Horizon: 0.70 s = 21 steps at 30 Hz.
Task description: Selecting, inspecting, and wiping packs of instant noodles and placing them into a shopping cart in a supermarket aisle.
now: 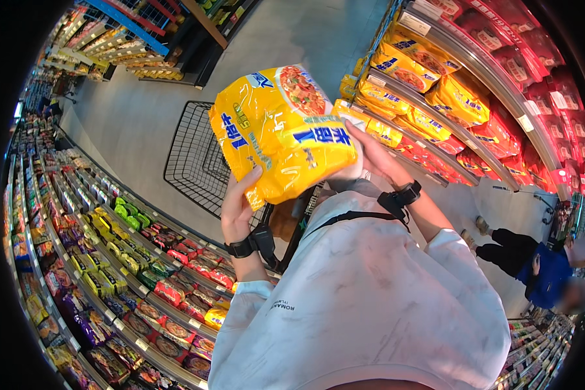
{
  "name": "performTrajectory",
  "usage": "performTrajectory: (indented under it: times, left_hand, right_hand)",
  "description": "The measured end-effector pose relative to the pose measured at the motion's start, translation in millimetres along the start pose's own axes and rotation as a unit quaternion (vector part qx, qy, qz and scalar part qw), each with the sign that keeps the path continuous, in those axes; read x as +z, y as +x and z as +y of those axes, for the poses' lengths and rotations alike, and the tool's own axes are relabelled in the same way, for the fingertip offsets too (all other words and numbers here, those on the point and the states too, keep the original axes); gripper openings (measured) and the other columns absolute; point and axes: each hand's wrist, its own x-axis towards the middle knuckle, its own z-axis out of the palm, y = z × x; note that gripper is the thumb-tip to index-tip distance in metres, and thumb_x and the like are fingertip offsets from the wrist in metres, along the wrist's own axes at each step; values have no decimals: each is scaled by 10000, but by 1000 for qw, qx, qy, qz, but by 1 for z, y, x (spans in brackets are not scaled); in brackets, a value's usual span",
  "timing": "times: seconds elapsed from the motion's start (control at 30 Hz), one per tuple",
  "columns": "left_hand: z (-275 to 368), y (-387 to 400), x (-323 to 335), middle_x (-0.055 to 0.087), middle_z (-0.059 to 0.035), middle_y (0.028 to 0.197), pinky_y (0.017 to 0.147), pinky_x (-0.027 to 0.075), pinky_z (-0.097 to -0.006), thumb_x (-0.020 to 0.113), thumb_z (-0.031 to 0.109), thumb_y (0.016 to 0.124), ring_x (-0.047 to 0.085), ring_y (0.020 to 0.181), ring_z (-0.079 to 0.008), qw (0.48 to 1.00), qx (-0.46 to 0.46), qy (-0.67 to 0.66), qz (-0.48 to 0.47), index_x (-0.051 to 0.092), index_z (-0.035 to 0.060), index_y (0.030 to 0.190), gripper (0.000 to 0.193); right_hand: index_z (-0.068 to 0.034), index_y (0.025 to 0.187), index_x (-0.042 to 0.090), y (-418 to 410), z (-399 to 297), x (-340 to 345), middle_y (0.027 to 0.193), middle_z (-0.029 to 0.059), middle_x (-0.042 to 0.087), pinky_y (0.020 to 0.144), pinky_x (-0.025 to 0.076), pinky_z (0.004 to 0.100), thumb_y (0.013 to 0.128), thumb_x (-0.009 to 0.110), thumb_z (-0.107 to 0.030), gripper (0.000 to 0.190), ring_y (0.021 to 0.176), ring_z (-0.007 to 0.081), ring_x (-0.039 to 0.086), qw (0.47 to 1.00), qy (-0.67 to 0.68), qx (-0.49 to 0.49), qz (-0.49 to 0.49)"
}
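Note:
A large yellow plastic multipack of instant noodles (273,141), printed with blue writing and a picture of a noodle bowl, is held up in front of me. My left hand (240,195) grips its lower left corner, the thumb lying on the front of the wrapper. At the opposite side, my right hand (373,153) supports the pack near its pale end; some of those fingers are hidden behind it. Below the pack, partly covered by it, stands a black wire shopping cart (187,146). Both of my wrists wear dark straps with small devices.
Shelves of packaged noodles (126,273) curve along the left. To the right, a shelf unit (448,112) carries yellow and red multipacks. A person in a blue top (546,273) stands farther off at the right. Grey floor (122,117) runs between the shelves.

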Motion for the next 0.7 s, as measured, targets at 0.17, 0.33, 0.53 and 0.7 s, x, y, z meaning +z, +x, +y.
performTrajectory:
  times: [0.17,0.33,0.53,0.7]
  left_hand:
    - [24,-16,25,553,-158,1357,1092,416,-415,747,-39,775,540,1268,-292,993,-5,99,-59,387,21,1441,760]
    - [17,-10,31,525,-149,1378,1060,442,-407,722,-74,793,542,1253,-267,982,-16,170,-76,324,46,1477,801]
    - [-7,4,33,464,-118,1438,1066,424,-393,683,203,952,496,1290,-230,993,-11,74,-88,235,66,1543,754]
    - [-24,25,66,420,-94,1491,1077,408,-387,516,447,1030,453,1334,-208,984,2,179,9,220,76,1560,712]
  right_hand:
    - [-15,1431,460,26,29,-16,1450,146,521,1120,406,405,1058,392,-418,553,1299,269,530,993,103,48,-33]
    - [-18,1417,481,14,23,7,1408,147,562,1045,494,361,1074,357,-361,500,1203,232,617,994,102,20,-20]
    - [-30,1416,485,6,21,-2,1407,124,568,1030,503,339,1079,340,-425,539,1184,212,630,995,95,-33,9]
    - [-35,1404,498,3,24,-22,1400,118,575,1061,470,361,1069,369,-426,531,1206,225,610,988,141,-65,4]
